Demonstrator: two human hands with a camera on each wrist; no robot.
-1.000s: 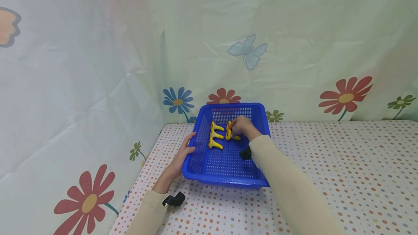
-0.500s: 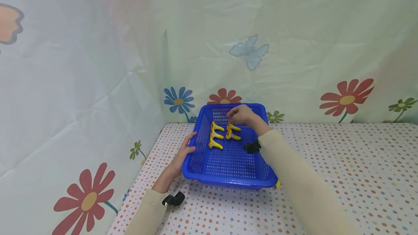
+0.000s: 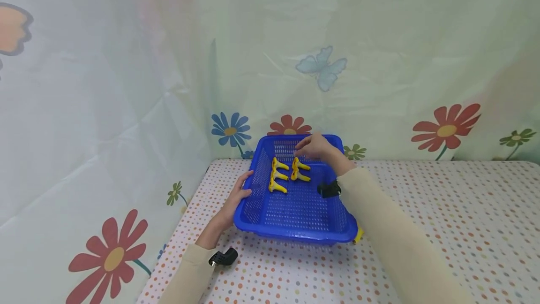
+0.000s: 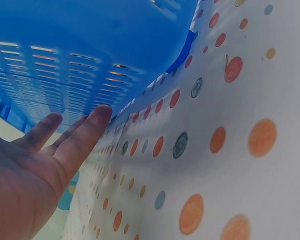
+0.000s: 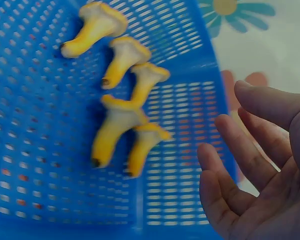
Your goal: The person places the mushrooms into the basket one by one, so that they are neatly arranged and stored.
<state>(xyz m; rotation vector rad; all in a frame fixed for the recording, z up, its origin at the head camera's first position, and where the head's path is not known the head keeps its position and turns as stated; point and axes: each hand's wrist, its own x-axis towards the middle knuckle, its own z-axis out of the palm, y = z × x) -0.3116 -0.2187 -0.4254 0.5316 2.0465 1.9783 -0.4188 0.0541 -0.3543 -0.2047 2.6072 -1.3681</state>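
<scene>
A blue plastic basket (image 3: pixel 295 234) with slotted walls holds several yellow trumpet-shaped mushrooms with pale sides. Three mushrooms (image 3: pixel 278 175) form a column along the left, and two mushrooms (image 3: pixel 301 175) lie in a second column to their right. My left hand (image 3: pixel 231 204) rests against the basket's left wall from outside, its fingers extended in the left wrist view. Over the far right part of the basket hovers my right hand (image 3: pixel 316 147). The right wrist view shows its fingers (image 5: pixel 242 142) loosely bent and spread, holding nothing, beside the far wall and apart from the mushrooms (image 5: pixel 121 117).
The basket stands on a dotted tablecloth (image 3: pixel 443 215) near the back edge. Behind it hangs a flowered curtain (image 3: pixel 379 60), with another on the left. Part of a yellow object (image 3: pixel 359 233) shows outside the basket's front right corner, partly hidden by it.
My right hand has let go of a mushroom in the second column and risen up and back from it. The left hand stays at the basket's side.
</scene>
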